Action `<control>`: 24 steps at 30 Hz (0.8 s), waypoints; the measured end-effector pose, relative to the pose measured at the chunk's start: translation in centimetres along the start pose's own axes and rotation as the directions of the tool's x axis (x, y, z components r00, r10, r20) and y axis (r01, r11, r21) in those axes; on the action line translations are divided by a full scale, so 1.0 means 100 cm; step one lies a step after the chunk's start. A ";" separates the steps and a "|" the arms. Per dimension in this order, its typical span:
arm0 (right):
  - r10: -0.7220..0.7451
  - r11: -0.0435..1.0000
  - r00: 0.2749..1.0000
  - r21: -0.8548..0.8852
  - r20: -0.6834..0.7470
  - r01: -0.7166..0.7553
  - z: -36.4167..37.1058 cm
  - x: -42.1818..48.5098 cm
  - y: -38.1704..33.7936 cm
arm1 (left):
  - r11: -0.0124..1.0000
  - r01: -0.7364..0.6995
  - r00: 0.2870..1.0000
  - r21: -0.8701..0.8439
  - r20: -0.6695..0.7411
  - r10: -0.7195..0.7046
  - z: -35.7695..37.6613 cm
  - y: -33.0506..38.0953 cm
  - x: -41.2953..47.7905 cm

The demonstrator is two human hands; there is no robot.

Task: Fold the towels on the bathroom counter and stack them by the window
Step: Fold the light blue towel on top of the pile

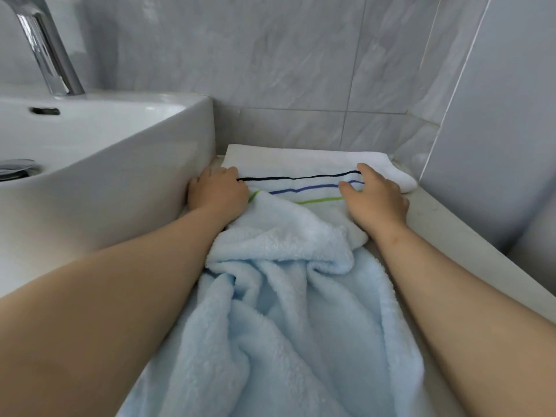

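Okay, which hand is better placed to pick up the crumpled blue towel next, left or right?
Probably left. The left hand sits at the left edge of the striped towel, with the raised fold of the blue towel close against it. The right hand rests on the striped towel, slightly farther off.

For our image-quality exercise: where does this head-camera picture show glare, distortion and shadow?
Head view: glare streaks the chrome faucet; wide-angle distortion bows the white basin along its rim and tilts the wall tiles; light is soft and even, no hard shadows on the striped towel.
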State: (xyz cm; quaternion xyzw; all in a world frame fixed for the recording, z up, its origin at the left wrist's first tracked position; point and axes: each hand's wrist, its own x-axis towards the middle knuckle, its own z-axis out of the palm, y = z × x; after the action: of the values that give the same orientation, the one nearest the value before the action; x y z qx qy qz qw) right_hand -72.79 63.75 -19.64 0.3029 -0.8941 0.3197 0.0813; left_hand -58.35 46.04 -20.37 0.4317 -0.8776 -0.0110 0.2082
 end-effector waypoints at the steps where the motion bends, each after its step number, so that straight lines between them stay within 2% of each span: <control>1: 0.013 1.000 0.999 0.023 -0.038 -0.012 -0.001 -0.002 0.001 | 1.000 -0.011 0.999 -0.021 0.037 0.012 0.000 -0.002 0.000; 3: 0.051 0.997 0.994 0.058 -0.093 -0.046 -0.004 -0.007 0.004 | 0.992 -0.029 0.996 -0.123 0.083 0.039 -0.001 -0.007 0.000; 6: 0.109 0.989 0.989 0.106 -0.101 -0.098 -0.011 -0.022 0.007 | 0.943 0.004 0.994 -0.334 0.108 0.034 -0.013 -0.010 -0.016; 9: 0.147 0.977 0.987 0.167 -0.061 -0.135 -0.020 -0.042 0.007 | 0.894 0.014 0.992 -0.449 0.119 0.044 -0.030 -0.009 -0.042; 13: 0.148 0.981 0.987 0.115 0.064 -0.155 -0.035 -0.077 0.001 | 0.761 0.035 0.993 -0.648 0.109 0.047 -0.053 -0.008 -0.079; 15: 0.133 0.986 0.983 0.088 0.127 -0.144 -0.043 -0.094 -0.001 | 0.664 0.141 0.979 -0.734 0.201 0.014 -0.063 -0.008 -0.096; 17: 0.110 0.986 0.977 0.101 0.181 -0.130 -0.051 -0.110 -0.002 | 0.538 0.347 0.918 -0.768 0.397 -0.025 -0.076 -0.005 -0.114; 18: 0.098 0.987 0.973 0.108 0.207 -0.123 -0.054 -0.117 -0.002 | 0.508 0.415 0.884 -0.755 0.467 -0.027 -0.081 -0.005 -0.122; 20: 0.081 0.990 0.966 0.095 0.246 -0.107 -0.059 -0.127 0.000 | 0.560 0.401 0.874 -0.725 0.486 0.004 -0.093 -0.006 -0.139; 22: 0.069 0.989 0.973 0.110 0.220 -0.095 -0.061 -0.134 0.003 | 0.729 0.264 0.895 -0.631 0.442 0.059 -0.104 -0.006 -0.154; 24: 0.067 0.966 0.988 0.240 0.137 -0.098 -0.066 -0.140 0.007 | 0.874 0.137 0.932 -0.466 0.360 0.046 -0.107 -0.008 -0.165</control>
State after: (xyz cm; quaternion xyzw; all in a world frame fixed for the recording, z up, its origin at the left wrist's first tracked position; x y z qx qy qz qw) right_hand -62.28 75.07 -19.59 0.2929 -0.8628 0.4110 -0.0276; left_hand -44.85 59.83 -16.62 0.3775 -0.8593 -0.3133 0.1450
